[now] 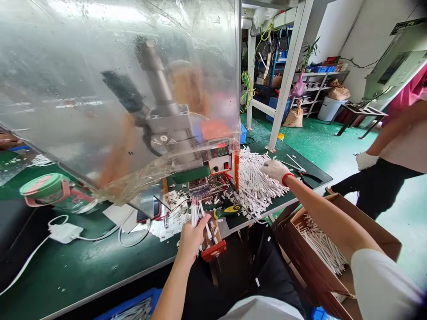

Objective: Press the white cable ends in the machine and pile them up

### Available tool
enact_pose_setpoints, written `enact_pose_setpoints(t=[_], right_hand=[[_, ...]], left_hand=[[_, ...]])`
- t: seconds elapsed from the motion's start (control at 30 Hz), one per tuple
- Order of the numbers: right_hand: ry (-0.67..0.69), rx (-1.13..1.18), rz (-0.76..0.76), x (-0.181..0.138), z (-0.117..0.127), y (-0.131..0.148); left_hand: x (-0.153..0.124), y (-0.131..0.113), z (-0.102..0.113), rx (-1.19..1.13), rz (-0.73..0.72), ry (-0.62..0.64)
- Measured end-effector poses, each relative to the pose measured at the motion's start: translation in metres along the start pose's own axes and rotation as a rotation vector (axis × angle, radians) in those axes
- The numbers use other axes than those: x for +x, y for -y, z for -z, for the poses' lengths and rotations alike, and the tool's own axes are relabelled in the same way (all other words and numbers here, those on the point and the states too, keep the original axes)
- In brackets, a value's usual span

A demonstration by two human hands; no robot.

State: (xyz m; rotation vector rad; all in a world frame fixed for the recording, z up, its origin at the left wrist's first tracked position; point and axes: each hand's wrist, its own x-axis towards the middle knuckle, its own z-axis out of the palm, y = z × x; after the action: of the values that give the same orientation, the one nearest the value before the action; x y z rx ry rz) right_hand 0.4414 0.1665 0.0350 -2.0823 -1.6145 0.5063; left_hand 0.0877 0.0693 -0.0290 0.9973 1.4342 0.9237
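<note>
My bare left hand (192,235) is closed round a bundle of thin white strips (195,212), held upright at the table's front edge. Just beside it is a small red-fronted tray (213,252) with more white pieces in it. My right hand (275,170), in a white knit glove with a red cuff, is at the far side of a large heap of white strips (255,182). Its fingers are bent together against the heap; what lies between them, if anything, is hidden.
A machine behind a cloudy plastic shield (116,89) rises ahead. Yellow-black-handled screwdriver (231,210), pliers (308,177), phone (149,205) and green tub (50,191) sit on the green table (110,266). A cardboard box of strips (322,246) stands right. Another person (393,146) is beyond.
</note>
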Motion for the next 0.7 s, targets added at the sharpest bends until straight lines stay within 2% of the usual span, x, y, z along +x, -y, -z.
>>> enact_pose_setpoints(t=[0.07, 0.2, 0.27, 0.33, 0.4, 0.47, 0.53, 0.6, 0.7], right_hand=[[0.038, 0.236, 0.002, -0.003, 0.006, -0.001], [0.072, 0.920, -0.035, -0.029, 0.012, 0.011], [0.183, 1.088, -0.074, -0.054, 0.008, 0.023], [0.392, 1.132, -0.095, -0.084, -0.006, 0.041], [0.611, 1.111, -0.084, -0.112, -0.029, 0.061], [0.734, 1.075, -0.044, -0.131, -0.060, 0.083], [0.729, 1.033, -0.033, -0.138, -0.091, 0.102], [0.651, 0.999, -0.046, -0.135, -0.117, 0.112], [0.558, 0.956, -0.087, -0.126, -0.139, 0.115]], left_hand=[[0.002, -0.003, 0.000, -0.029, -0.014, -0.013], [-0.004, -0.010, 0.014, -0.144, 0.013, 0.015], [-0.012, -0.011, 0.025, -0.168, 0.069, 0.042], [-0.021, -0.010, 0.036, -0.191, 0.108, 0.039], [-0.030, -0.006, 0.045, -0.231, 0.108, -0.004], [-0.037, -0.001, 0.053, -0.287, 0.082, -0.045], [-0.044, 0.004, 0.060, -0.333, 0.062, -0.066], [-0.051, 0.007, 0.068, -0.342, 0.064, -0.094], [-0.059, 0.012, 0.078, -0.344, 0.083, -0.116]])
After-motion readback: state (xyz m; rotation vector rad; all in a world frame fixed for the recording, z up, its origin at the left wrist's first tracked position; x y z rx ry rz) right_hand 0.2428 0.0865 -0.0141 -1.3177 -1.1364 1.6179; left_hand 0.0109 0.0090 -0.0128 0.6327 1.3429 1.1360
